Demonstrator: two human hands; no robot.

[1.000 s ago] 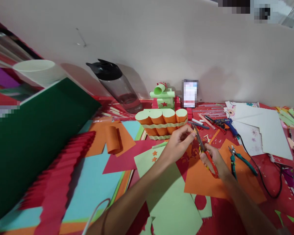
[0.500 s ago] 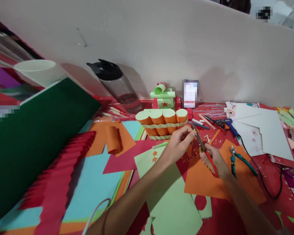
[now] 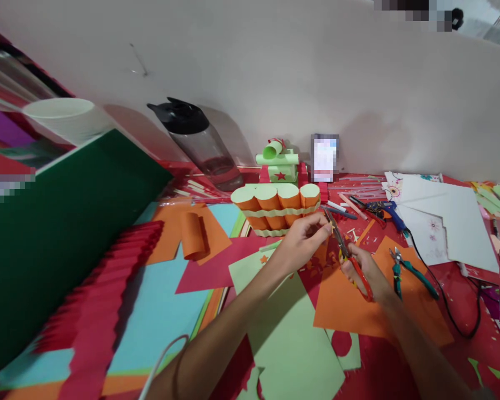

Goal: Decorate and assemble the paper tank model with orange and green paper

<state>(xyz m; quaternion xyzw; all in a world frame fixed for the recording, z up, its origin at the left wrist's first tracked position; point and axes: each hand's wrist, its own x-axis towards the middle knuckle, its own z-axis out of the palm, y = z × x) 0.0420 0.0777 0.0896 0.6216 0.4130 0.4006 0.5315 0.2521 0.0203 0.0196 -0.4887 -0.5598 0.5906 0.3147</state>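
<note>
My right hand (image 3: 364, 268) grips scissors (image 3: 359, 275) with red and yellow handles, their blades pointing up and left. The fingers of my left hand (image 3: 304, 239) pinch a tiny piece of paper (image 3: 331, 226) right by the blades; it is mostly hidden. Just behind my left hand stands a row of orange paper tubes (image 3: 277, 208) with pale green tops and wavy bands. Under my left forearm lies a light green sheet (image 3: 291, 328) with a small orange star (image 3: 264, 259) on it. An orange sheet (image 3: 341, 300) lies beneath my right hand.
Teal-handled pliers (image 3: 412, 272) and a blue glue gun (image 3: 394, 214) with a black cord lie to the right. A leaning bottle (image 3: 208, 150), a green paper model (image 3: 280, 161) and a phone (image 3: 324, 161) stand along the wall. A dark green board (image 3: 75, 233) rises at left.
My left forearm has shifted slightly and now covers one of two orange stars on the green sheet. Both hands stay in nearly the same place at the scissors.
</note>
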